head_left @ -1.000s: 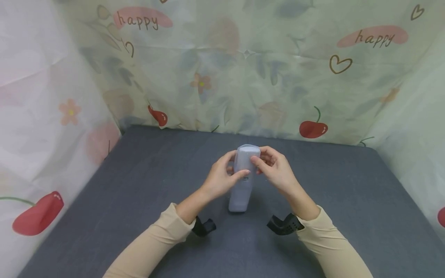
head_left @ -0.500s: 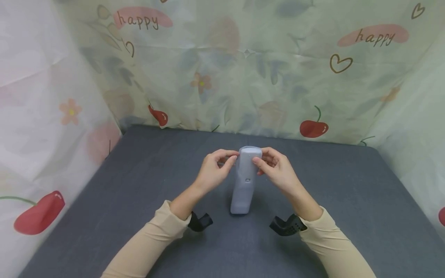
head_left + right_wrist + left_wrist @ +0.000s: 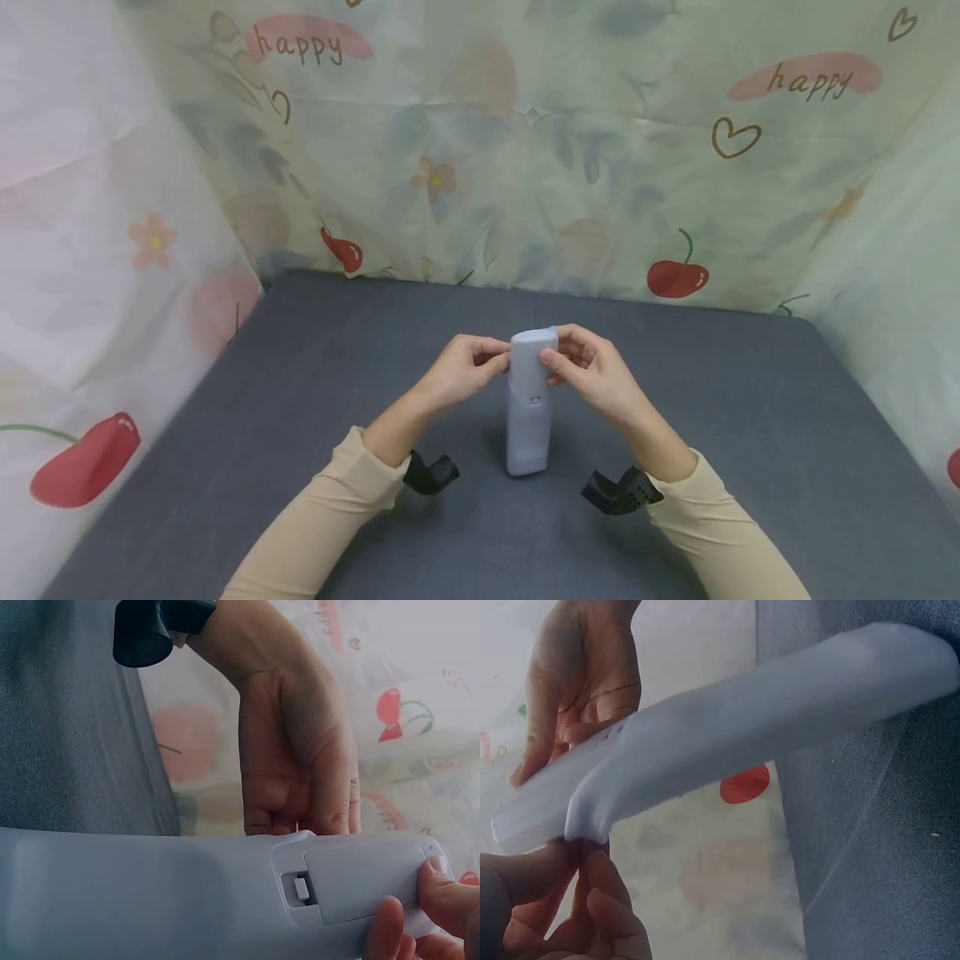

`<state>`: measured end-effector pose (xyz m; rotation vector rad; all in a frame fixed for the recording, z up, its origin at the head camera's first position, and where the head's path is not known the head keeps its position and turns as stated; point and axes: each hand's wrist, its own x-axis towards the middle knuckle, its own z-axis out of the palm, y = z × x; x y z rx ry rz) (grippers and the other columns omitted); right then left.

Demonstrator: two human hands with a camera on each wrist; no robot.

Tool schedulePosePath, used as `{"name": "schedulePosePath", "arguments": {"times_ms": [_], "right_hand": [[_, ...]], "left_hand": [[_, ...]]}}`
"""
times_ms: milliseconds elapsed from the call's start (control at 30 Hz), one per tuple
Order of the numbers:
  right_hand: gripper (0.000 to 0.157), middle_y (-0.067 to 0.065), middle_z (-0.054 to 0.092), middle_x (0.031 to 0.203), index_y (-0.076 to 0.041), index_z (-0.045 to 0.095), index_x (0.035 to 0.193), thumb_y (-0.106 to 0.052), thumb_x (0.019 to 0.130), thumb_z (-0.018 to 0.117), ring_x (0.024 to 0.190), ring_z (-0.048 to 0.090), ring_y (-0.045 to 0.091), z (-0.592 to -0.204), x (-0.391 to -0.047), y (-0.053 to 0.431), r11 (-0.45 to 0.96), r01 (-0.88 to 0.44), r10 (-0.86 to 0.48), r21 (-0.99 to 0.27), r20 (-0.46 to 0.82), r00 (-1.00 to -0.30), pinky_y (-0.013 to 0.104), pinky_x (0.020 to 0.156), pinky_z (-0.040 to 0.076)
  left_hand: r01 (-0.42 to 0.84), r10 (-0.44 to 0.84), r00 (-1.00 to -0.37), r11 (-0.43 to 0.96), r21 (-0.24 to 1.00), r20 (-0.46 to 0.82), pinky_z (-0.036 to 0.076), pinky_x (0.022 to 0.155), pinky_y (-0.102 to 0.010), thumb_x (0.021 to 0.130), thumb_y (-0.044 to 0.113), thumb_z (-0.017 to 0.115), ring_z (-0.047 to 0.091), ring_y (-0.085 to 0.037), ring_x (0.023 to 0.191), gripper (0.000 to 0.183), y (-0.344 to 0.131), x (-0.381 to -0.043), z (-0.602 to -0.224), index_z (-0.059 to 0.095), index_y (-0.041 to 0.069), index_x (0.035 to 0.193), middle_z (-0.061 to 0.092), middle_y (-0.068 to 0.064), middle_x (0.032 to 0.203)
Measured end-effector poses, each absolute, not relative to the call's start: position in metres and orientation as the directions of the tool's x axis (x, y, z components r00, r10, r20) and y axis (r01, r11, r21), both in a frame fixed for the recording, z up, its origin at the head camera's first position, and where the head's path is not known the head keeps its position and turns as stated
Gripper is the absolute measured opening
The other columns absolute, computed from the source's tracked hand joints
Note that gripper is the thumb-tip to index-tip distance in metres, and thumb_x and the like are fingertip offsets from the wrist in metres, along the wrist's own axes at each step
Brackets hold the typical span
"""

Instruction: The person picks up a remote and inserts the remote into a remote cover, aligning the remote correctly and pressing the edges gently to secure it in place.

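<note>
A long, pale grey object (image 3: 529, 429), which looks like a remote control in a soft sleeve, stands nearly upright between the hands. In the right wrist view its back shows a flat battery cover (image 3: 364, 877) and a small latch (image 3: 301, 889). The right hand (image 3: 596, 371) grips the upper end, thumb on the back. Thumb and fingers of the left hand (image 3: 465, 367) pinch at the opposite edge. There, in the left wrist view, a sleeve edge (image 3: 592, 814) bulges outward. The front face is hidden in the head view. Whether the lower end touches the table cannot be told.
A dark grey table (image 3: 337, 400) lies underneath. Printed fabric (image 3: 525, 167) hangs behind it and along both sides. Black wrist mounts, one on the left (image 3: 431, 475) and one on the right (image 3: 621, 492), jut inward from the sleeves.
The left hand has left its wide hold across the remote and now pinches its left edge. The remote has turned slightly more upright and sunk a little. The right hand keeps its grip.
</note>
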<state>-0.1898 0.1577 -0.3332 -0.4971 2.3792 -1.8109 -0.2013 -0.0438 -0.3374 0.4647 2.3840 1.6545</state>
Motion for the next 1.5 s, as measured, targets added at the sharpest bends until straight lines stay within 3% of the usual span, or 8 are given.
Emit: {"name": "schedulePosePath", "arguments": {"times_ms": [167,333,467,700,967,1167,1367,1500], "right_hand": [[0.033,-0.009,0.062,0.099,-0.003,0.054,0.119,-0.022,0.092,0.060,0.085,0.060,0.009,-0.334,-0.189,0.158,0.251,-0.191,-0.340,-0.949,0.098,-0.935,0.028,0.074,0.054],[0.032,-0.006,0.062,0.100,-0.002,0.054,0.118,-0.019,0.092,0.059,0.083,0.061,0.009,-0.333,-0.187,0.158,0.254,-0.213,-0.364,-0.944,0.111,-0.925,0.028,0.072,0.054],[0.030,0.005,0.062,0.104,-0.002,0.054,0.117,-0.018,0.092,0.059,0.081,0.060,0.010,-0.331,-0.187,0.158,0.274,-0.245,-0.376,-0.930,0.131,-0.917,0.029,0.070,0.054],[0.028,0.011,0.059,0.100,-0.002,0.053,0.116,-0.018,0.093,0.057,0.075,0.057,0.011,-0.326,-0.186,0.159,0.337,-0.268,-0.376,-0.902,0.132,-0.917,0.030,0.067,0.054],[0.025,0.011,0.058,0.096,-0.002,0.053,0.114,-0.016,0.094,0.056,0.068,0.055,0.012,-0.326,-0.185,0.160,0.359,-0.276,-0.396,-0.891,0.122,-0.910,0.029,0.062,0.051],[0.027,0.017,0.060,0.101,-0.002,0.053,0.114,-0.018,0.093,0.058,0.071,0.055,0.015,-0.325,-0.186,0.156,0.387,-0.285,-0.393,-0.877,0.123,-0.911,0.030,0.059,0.051],[0.025,0.014,0.060,0.098,-0.006,0.055,0.112,-0.020,0.093,0.058,0.073,0.057,0.024,-0.324,-0.188,0.152,0.437,-0.301,-0.396,-0.848,0.119,-0.911,0.032,0.059,0.051],[0.023,0.014,0.060,0.091,-0.005,0.055,0.109,-0.021,0.093,0.058,0.068,0.057,0.020,-0.323,-0.189,0.151,0.462,-0.325,-0.400,-0.826,0.133,-0.907,0.031,0.059,0.052]], "left_hand": [[0.168,0.402,-0.916,0.371,0.913,0.005,0.052,0.080,-0.028,0.093,0.011,0.056,0.064,-0.020,0.095,0.023,-0.045,-0.203,-0.336,0.067,0.003,0.112,0.068,-0.013,0.110],[0.288,0.414,-0.906,0.437,0.852,0.093,0.048,0.067,-0.022,0.093,0.010,0.056,0.063,-0.019,0.080,0.018,-0.044,-0.203,-0.339,0.070,0.002,0.102,0.071,-0.013,0.098],[0.289,0.352,-0.927,0.454,0.843,0.128,0.050,0.068,-0.025,0.093,0.012,0.055,0.063,-0.018,0.080,0.018,-0.042,-0.200,-0.339,0.069,0.004,0.102,0.070,-0.010,0.096],[0.220,0.265,-0.956,0.353,0.909,0.129,0.048,0.064,-0.024,0.093,0.013,0.055,0.064,-0.025,0.085,0.018,-0.041,-0.199,-0.334,0.068,0.003,0.102,0.069,-0.012,0.096],[0.074,0.165,-0.985,0.205,0.976,0.040,0.052,0.077,-0.030,0.093,0.014,0.056,0.059,-0.011,0.078,0.021,-0.037,-0.199,-0.330,0.068,-0.001,0.102,0.068,-0.010,0.088],[0.034,0.079,-0.996,0.022,0.999,0.032,0.051,0.080,-0.031,0.092,0.009,0.056,0.053,-0.010,0.073,0.022,-0.032,-0.197,-0.332,0.066,-0.008,0.102,0.058,0.003,0.073],[0.223,0.042,-0.975,0.088,0.971,0.220,0.050,0.070,-0.025,0.092,0.007,0.055,0.054,-0.007,0.072,0.019,-0.032,-0.193,-0.337,0.066,-0.007,0.098,0.066,-0.016,0.087],[0.362,0.026,-0.931,0.173,0.916,0.363,0.046,0.063,-0.019,0.092,0.007,0.055,0.056,-0.010,0.072,0.017,-0.032,-0.191,-0.340,0.067,-0.003,0.095,0.067,-0.019,0.089]]}}
